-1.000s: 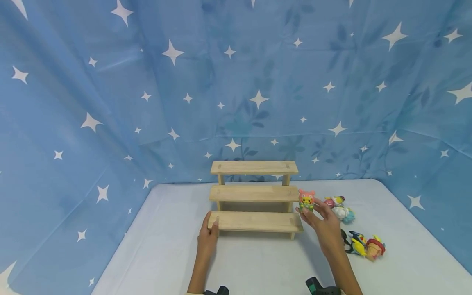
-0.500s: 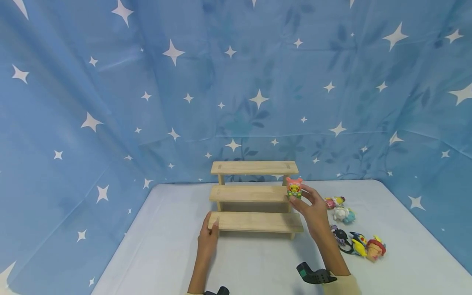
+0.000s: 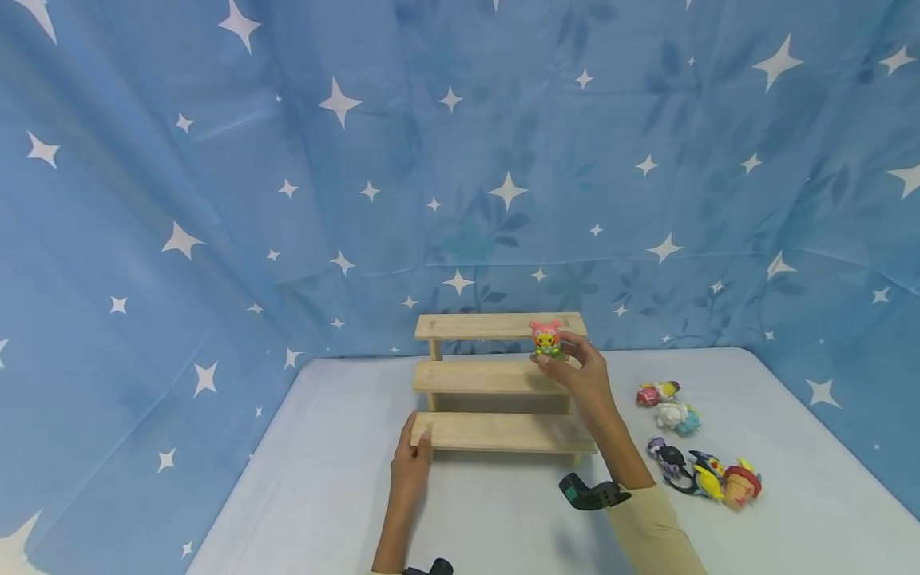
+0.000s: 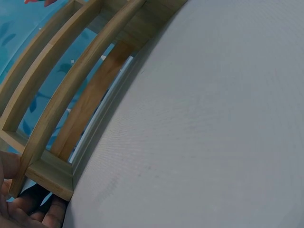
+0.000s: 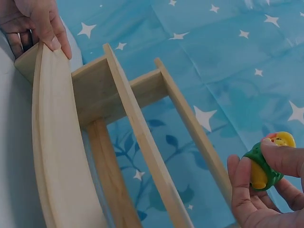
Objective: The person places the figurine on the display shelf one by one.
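A three-tier wooden display stand stands at the back of the white table. My left hand grips the left end of its lowest shelf, thumb on top and fingers underneath; the left wrist view shows this hand at the corner. With thumb and fingers my right hand pinches a small toy figurine, yellow with a pink hood and green base. In the head view the figurine overlaps the right part of the top shelf. In the right wrist view, the figurine is beside the top shelf's end, upper part tilted.
Several more figurines lie to the right of the stand: a red-and-yellow one, a white-and-teal one, a black-and-purple one and a red-capped one. A blue starry curtain hangs close behind the table.
My right hand has carried the figurine left and upward, from beside the middle shelf's right end to in front of the top shelf. My left hand has kept its grip on the stand.
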